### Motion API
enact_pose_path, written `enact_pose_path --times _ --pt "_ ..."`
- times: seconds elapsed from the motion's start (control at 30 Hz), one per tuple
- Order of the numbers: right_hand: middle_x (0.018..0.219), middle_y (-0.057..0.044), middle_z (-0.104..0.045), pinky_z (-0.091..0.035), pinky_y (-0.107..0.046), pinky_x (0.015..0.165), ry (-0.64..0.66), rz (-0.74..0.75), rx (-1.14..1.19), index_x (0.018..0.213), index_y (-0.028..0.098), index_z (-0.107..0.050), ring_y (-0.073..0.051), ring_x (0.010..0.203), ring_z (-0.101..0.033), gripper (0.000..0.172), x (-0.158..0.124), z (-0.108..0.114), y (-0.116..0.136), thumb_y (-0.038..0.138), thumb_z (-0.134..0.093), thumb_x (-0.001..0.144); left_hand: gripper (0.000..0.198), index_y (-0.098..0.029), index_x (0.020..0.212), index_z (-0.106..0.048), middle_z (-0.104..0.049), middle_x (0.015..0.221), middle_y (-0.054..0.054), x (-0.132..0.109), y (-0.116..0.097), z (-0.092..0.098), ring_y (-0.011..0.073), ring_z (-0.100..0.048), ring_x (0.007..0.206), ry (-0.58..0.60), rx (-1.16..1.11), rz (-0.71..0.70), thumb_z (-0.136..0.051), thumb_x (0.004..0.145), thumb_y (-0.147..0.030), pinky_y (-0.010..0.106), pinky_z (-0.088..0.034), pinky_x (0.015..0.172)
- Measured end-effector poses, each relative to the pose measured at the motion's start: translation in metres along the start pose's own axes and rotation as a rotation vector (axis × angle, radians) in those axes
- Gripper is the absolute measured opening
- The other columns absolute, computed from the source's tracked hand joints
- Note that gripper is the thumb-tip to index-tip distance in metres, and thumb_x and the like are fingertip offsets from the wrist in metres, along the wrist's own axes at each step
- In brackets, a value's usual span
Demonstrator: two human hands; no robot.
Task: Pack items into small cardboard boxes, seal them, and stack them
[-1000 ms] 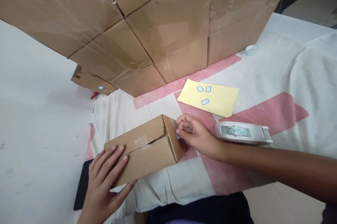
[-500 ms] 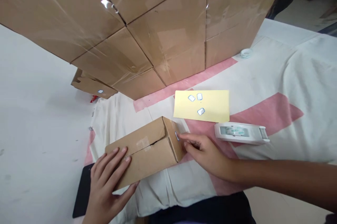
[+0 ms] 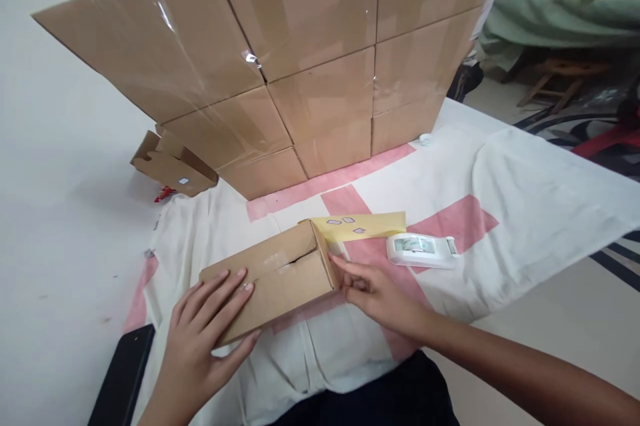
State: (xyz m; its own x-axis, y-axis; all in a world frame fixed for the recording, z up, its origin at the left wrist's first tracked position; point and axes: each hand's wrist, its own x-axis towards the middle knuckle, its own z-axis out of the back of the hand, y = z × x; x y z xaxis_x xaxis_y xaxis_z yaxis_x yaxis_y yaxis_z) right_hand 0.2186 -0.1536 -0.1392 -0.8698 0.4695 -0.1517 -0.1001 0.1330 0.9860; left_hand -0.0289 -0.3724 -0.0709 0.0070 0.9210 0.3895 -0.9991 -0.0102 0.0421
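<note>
A small brown cardboard box [image 3: 280, 286] lies in front of me, its taped top seam facing up. My left hand [image 3: 210, 326] holds the box at its left end, fingers spread flat over the top and thumb along the near side. At the right end of the box is my right hand [image 3: 373, 289], its index finger stretched against the end face and its other fingers loosely curled. The box edge hides the spot under that fingertip. Just behind the box's right end lies a yellow sheet [image 3: 383, 223] with several small blue-edged white labels on it.
A white tape dispenser [image 3: 423, 251] lies right of the yellow sheet. A wall of stacked, taped cartons [image 3: 320, 99] stands at the back. An opened carton [image 3: 175, 166] is at the back left, a black phone-like slab [image 3: 123, 376] at the near left. A tape roll [image 3: 425, 139] sits by the cartons.
My view has tilted up, so more of the cartons and the room shows. The label under my right index finger is now hidden. My hands stay at the same places on the box.
</note>
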Motion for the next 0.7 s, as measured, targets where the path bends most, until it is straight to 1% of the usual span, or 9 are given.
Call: enact_pose_path --times 0.07,0.17,0.27,0.37,0.47,0.57,0.63,0.7 --pt "0.075 0.005 -0.054 -0.043 -0.027 0.067 0.01 0.027 -0.004 0.151 0.031 -0.053 -0.013 0.068 -0.049 0.07 0.007 0.003 0.002 0.014 -0.057 0.083 0.066 -0.029 0.148 -0.048 -0.062 0.143 0.01 0.0 0.001 -0.001 0.0342 -0.054 0.133 -0.012 0.005 -0.001 -0.07 0.086 -0.032 0.053 -0.04 0.107" --pt "0.075 0.004 -0.052 -0.041 -0.027 0.067 0.029 0.049 -0.011 0.149 0.026 -0.056 -0.013 0.069 -0.047 0.07 0.017 0.007 0.004 0.015 -0.056 0.08 0.065 -0.028 0.147 -0.049 -0.062 0.143 0.01 0.0 0.001 -0.002 0.034 -0.054 0.132 -0.021 0.022 -0.009 -0.07 0.086 -0.034 0.052 -0.04 0.106" --pt "0.073 0.005 -0.048 -0.037 -0.027 0.066 0.041 0.053 -0.021 0.149 0.025 -0.056 -0.013 0.068 -0.043 0.071 0.02 0.008 0.004 0.017 -0.056 0.078 0.063 -0.027 0.146 -0.049 -0.062 0.144 0.011 -0.001 0.002 -0.003 0.0339 -0.054 0.132 -0.031 0.034 -0.011 -0.069 0.087 -0.036 0.051 -0.039 0.105" --pt "0.067 0.007 -0.038 -0.032 -0.026 0.063 0.03 0.046 -0.047 0.146 0.025 -0.059 -0.012 0.063 -0.035 0.069 0.015 0.007 0.004 0.017 -0.056 0.078 0.062 -0.027 0.146 -0.05 -0.062 0.144 0.01 -0.001 0.002 -0.003 0.0335 -0.054 0.132 -0.034 0.046 -0.007 -0.068 0.088 -0.037 0.05 -0.038 0.105" --pt "0.062 0.008 -0.028 -0.026 -0.025 0.06 -0.004 -0.006 -0.014 0.137 0.023 -0.067 -0.011 0.059 -0.026 0.058 0.006 0.005 0.006 0.017 -0.055 0.081 0.061 -0.028 0.146 -0.05 -0.062 0.144 0.009 -0.002 0.001 -0.004 0.0329 -0.054 0.132 -0.041 0.056 -0.005 -0.067 0.088 -0.038 0.05 -0.038 0.105" --pt "0.059 0.008 -0.026 -0.023 -0.025 0.058 -0.034 -0.034 -0.001 0.131 0.022 -0.071 -0.011 0.057 -0.024 0.053 0.002 0.005 0.007 0.017 -0.055 0.081 0.062 -0.029 0.147 -0.049 -0.061 0.145 0.009 -0.002 0.001 -0.005 0.0325 -0.054 0.133 -0.039 0.06 -0.003 -0.067 0.089 -0.039 0.049 -0.038 0.105" --pt "0.059 0.008 -0.031 -0.023 -0.024 0.057 -0.033 -0.028 -0.022 0.138 0.024 -0.066 -0.011 0.058 -0.026 0.06 0.003 0.005 0.007 0.015 -0.056 0.08 0.063 -0.029 0.148 -0.047 -0.061 0.146 0.008 -0.003 0.001 -0.006 0.0325 -0.053 0.134 -0.033 0.061 -0.001 -0.067 0.089 -0.039 0.049 -0.038 0.105" --pt "0.06 0.009 -0.036 -0.026 -0.022 0.055 0.028 -0.015 -0.05 0.152 0.027 -0.051 -0.011 0.058 -0.03 0.075 0.005 0.004 0.005 0.013 -0.056 0.078 0.063 -0.03 0.148 -0.047 -0.061 0.145 0.008 -0.003 0.002 -0.006 0.0325 -0.054 0.133 -0.039 0.06 0.004 -0.066 0.089 -0.039 0.049 -0.038 0.105"
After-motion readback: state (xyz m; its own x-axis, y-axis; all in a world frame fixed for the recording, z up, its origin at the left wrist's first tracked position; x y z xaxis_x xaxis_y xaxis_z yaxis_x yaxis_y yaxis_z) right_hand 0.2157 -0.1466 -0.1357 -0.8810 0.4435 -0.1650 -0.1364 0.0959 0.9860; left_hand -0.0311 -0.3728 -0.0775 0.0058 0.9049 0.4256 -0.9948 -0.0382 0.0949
